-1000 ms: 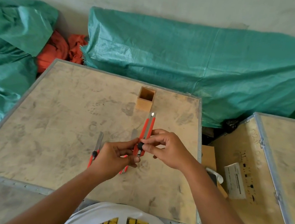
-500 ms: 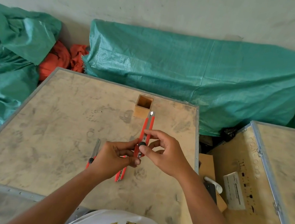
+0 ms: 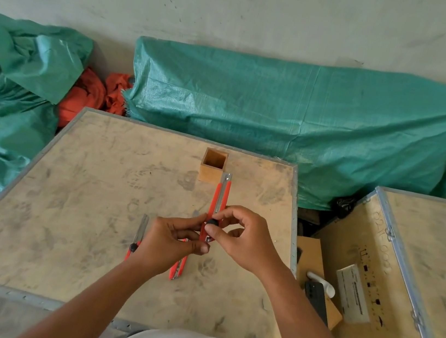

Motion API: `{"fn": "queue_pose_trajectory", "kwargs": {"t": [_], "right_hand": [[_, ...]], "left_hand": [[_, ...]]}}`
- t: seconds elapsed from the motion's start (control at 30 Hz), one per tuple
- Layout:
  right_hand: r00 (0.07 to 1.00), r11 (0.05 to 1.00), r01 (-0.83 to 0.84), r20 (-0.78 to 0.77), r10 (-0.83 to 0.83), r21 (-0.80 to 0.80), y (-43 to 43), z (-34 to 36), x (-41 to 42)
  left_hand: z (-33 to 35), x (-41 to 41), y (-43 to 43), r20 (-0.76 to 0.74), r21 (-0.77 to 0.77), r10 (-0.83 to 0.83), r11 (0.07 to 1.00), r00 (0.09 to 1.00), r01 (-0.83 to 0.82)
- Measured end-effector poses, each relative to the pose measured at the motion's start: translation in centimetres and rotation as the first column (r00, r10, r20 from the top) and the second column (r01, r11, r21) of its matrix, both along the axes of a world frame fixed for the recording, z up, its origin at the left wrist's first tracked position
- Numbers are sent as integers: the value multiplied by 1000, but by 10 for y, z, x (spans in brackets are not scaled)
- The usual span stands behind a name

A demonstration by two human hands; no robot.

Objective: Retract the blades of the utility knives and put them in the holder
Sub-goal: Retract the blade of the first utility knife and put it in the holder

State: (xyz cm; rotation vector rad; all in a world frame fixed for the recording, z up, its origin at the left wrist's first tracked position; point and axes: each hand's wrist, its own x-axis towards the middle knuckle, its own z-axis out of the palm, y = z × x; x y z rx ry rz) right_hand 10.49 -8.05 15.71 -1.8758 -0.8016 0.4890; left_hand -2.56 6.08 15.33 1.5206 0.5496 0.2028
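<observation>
I hold a red utility knife (image 3: 220,194) above the table, pointing away from me. My left hand (image 3: 173,242) grips its lower end, and my right hand (image 3: 243,240) pinches its black slider knob. Only a short tip of blade shows at the far end. Two more red knives lie on the table: one (image 3: 137,238) to the left of my left hand with its blade out, another (image 3: 178,267) partly hidden under that hand. The small square wooden holder (image 3: 213,167) stands open-topped beyond the held knife, apparently with nothing in it.
The work surface is a plywood panel (image 3: 82,206) with a metal rim. A second crate (image 3: 401,279) to the right holds a phone, a white box and papers. Green tarps (image 3: 295,116) and orange cloth lie behind, by the wall.
The blade tip of the held knife looks a little shorter than before. Both hands keep their grip on the knife, which sits slightly further from me. The other two knives have not moved.
</observation>
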Motion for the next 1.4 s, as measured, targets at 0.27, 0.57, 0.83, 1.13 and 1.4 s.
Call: {"fn": "queue_pose_trajectory", "kwargs": {"t": [0.27,0.57,0.83,1.13,1.4], "right_hand": [[992,998,56,-113,-55,2,21,-2,38],[990,994,108,-92,-109,-21,76,-20,135],[955,960,278,119,-273,-25,148,-69,218],[944,956,240,269,-190,-170,184,-123,222],[944,950,230,285,-166,-210,177,-134,212]], "left_hand": [[-3,31,15,-24,17,-3,1000,1000,4],[-18,119,70,-122,125,11,992,993,4],[-58,215,129,-310,532,119,844,943,68],[-106,243,151,-443,547,116,820,889,165],[-115,241,155,-402,535,133,837,906,115]]}}
